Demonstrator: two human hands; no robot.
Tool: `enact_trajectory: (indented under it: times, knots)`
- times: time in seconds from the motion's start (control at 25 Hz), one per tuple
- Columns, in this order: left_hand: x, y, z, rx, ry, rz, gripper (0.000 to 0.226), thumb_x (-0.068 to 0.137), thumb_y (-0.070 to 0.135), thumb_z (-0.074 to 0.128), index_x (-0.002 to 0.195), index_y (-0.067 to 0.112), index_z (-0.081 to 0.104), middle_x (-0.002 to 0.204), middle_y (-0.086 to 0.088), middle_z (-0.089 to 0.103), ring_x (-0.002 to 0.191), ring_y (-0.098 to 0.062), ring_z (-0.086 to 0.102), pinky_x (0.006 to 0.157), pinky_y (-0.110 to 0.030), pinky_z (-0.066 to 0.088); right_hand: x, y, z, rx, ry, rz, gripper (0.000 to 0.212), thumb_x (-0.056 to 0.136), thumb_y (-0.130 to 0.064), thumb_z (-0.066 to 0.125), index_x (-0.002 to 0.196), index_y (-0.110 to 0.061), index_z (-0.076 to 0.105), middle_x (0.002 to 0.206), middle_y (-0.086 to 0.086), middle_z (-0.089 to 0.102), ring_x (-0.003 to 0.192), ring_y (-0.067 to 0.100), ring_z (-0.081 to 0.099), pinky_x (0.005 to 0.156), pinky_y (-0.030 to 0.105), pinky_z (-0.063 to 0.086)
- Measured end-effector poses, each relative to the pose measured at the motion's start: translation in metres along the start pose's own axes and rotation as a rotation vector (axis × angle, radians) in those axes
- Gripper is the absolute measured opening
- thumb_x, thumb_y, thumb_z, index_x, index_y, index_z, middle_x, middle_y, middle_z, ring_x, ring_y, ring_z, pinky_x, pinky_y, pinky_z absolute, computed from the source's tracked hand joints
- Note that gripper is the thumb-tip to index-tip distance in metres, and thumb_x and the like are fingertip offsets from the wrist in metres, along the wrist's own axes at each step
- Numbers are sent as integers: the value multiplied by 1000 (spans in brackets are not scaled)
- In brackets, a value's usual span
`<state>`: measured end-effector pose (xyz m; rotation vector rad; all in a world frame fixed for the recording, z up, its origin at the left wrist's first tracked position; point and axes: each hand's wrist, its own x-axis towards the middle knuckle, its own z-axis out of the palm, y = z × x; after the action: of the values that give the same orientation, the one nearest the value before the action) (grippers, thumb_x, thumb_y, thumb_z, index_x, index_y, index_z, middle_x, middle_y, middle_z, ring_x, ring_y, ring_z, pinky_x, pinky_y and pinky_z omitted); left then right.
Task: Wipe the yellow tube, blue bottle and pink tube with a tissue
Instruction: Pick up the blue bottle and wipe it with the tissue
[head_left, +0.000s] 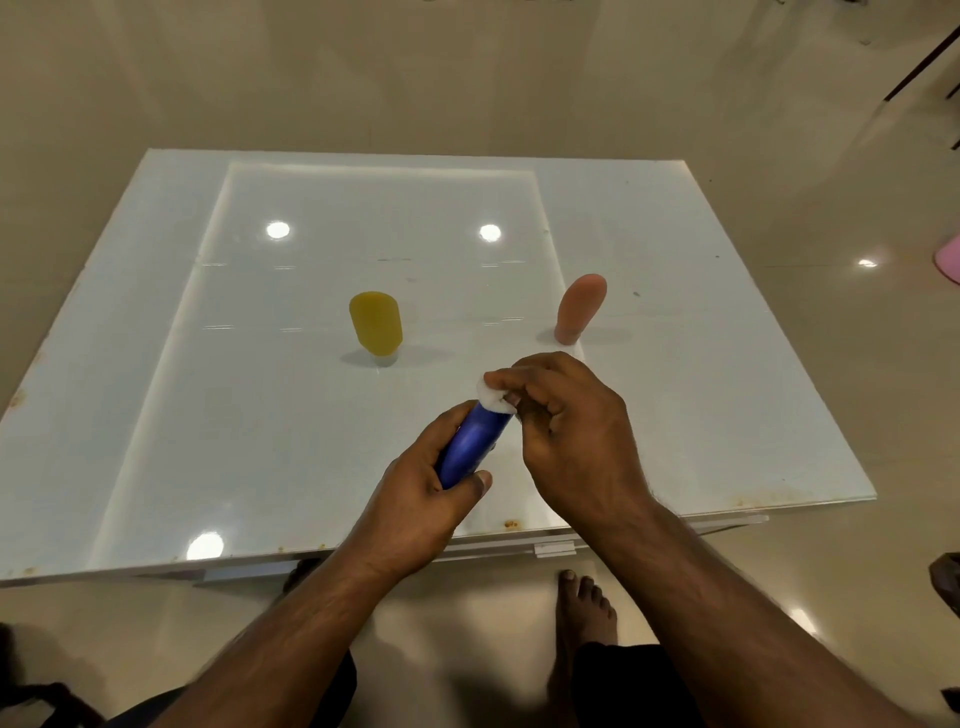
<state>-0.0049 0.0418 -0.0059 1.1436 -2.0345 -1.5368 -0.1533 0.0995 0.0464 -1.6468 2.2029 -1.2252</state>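
My left hand grips the blue bottle around its lower part and holds it tilted above the near middle of the white table. My right hand pinches a small white tissue against the bottle's upper end. The yellow tube stands upright on its cap in the middle of the table. To its right the pink tube stands upright too, just beyond my right hand.
The table is a low glossy white board with a raised inner panel, set on a beige tiled floor. My bare foot is just past the near edge. A pink object lies on the floor at the far right.
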Motion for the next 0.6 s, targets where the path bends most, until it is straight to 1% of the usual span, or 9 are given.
enact_trajectory:
  times: [0.08, 0.12, 0.2, 0.28, 0.36, 0.4, 0.44, 0.52, 0.6]
  knots:
    - [1, 0, -2, -5, 7, -3, 65, 89, 18, 72, 146, 31, 42, 132, 8, 60, 113, -13, 61, 92, -17, 48, 1, 0, 0, 28, 4, -22, 29, 82, 7, 62, 102, -12, 70, 100, 2, 67, 93, 7, 57, 91, 9, 41]
    - [0, 0, -3, -5, -5, 10, 65, 89, 17, 72, 146, 32, 43, 132, 8, 61, 113, -13, 62, 92, -17, 47, 3, 2, -1, 35, 0, 17, 28, 82, 5, 62, 102, -13, 70, 99, 1, 67, 92, 7, 58, 91, 14, 44]
    - [-1, 0, -2, -8, -33, 38, 66, 88, 16, 72, 145, 33, 44, 131, 7, 63, 115, -14, 62, 95, -23, 49, 6, 5, -3, 34, -19, 120, 25, 84, 3, 62, 101, -15, 69, 98, -2, 68, 90, 6, 58, 89, 21, 48]
    - [-1, 0, -3, -18, -24, 38, 66, 88, 16, 72, 145, 33, 45, 130, 6, 63, 115, -15, 63, 96, -26, 50, 4, 2, -4, 28, -21, 80, 26, 84, 3, 61, 99, -15, 69, 98, -2, 67, 90, 5, 57, 88, 17, 46]
    - [1, -2, -4, -30, 3, 26, 65, 88, 16, 73, 145, 33, 45, 130, 7, 64, 113, -12, 63, 94, -20, 49, 2, 1, -3, 35, -24, -4, 28, 82, 4, 59, 98, -15, 69, 98, -4, 67, 91, 3, 57, 88, 10, 42]
    - [1, -3, -4, -27, 8, 26, 65, 88, 16, 73, 145, 33, 45, 130, 8, 64, 113, -11, 63, 92, -18, 48, 3, 2, -4, 36, -34, 6, 27, 83, 4, 59, 99, -16, 69, 98, -4, 67, 90, 3, 57, 86, 6, 40]
    - [0, -3, -3, -23, 6, 29, 65, 88, 16, 72, 145, 32, 45, 129, 8, 64, 113, -11, 63, 91, -16, 48, 4, 3, -4, 30, -47, 52, 25, 84, 2, 61, 99, -16, 69, 98, -4, 68, 88, 3, 56, 84, 3, 39]
    - [-1, -1, -3, -28, 0, 32, 65, 88, 15, 72, 145, 32, 45, 128, 7, 64, 112, -12, 63, 89, -13, 47, 5, 4, -5, 16, -63, 152, 21, 86, -1, 62, 101, -15, 68, 99, -1, 69, 86, 3, 55, 81, 2, 35]
    - [0, 1, -3, -54, 5, 31, 64, 88, 13, 72, 143, 33, 45, 128, 7, 65, 113, -12, 63, 88, -11, 47, 3, 3, -5, 9, -48, 103, 22, 85, -1, 63, 101, -14, 68, 99, 0, 69, 87, 5, 56, 82, 4, 38]
